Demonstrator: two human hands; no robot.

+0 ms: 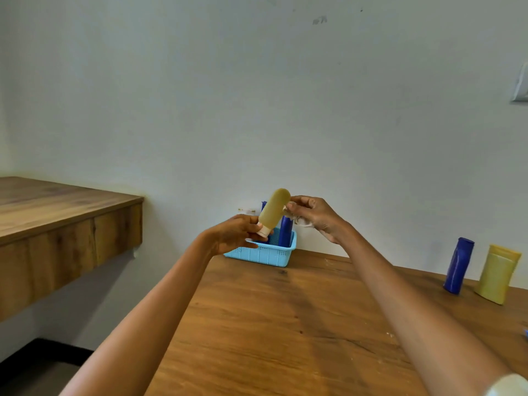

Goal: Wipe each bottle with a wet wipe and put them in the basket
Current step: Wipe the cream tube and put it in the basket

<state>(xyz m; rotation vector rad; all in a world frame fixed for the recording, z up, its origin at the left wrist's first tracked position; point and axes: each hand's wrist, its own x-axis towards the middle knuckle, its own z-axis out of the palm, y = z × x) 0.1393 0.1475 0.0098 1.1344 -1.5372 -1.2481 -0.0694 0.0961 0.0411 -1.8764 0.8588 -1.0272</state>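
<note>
My left hand grips a yellow bottle by its pale cap end, holding it tilted with the cap down, above the light blue basket. My right hand pinches a crumpled white wet wipe and holds it against the bottle's right side near its upper end. Inside the basket a blue bottle stands upright; a second blue one shows partly behind the yellow bottle. At the right of the wooden table stand another blue bottle and another yellow bottle.
The basket sits at the table's far left corner against the white wall. A lower wooden shelf or counter juts out at the left, with a gap and dark floor between it and the table. A small blue item peeks in at the right edge.
</note>
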